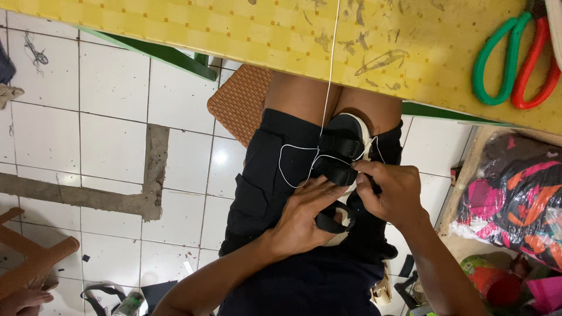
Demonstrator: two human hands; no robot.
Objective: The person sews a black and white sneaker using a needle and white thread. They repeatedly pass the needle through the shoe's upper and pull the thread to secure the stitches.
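Note:
A black sandal with a pale sole [345, 140] lies on my lap, over black shorts. My left hand [304, 216] holds the sandal from below, fingers under its middle strap. My right hand [389, 190] pinches the edge of the same strap, thumb and fingers closed on it. A white thread [331, 76] runs from the sandal up over the table edge and loops across the shorts. Whether a needle is in my right fingers is not visible.
A yellow chequered table [234, 29] spans the top, with green and red scissor handles [515, 58] at the right. A woven brown stool [240, 99] is under me. Colourful bags [515, 193] lie right, a wooden chair part [35, 257] at the lower left on the white tiled floor.

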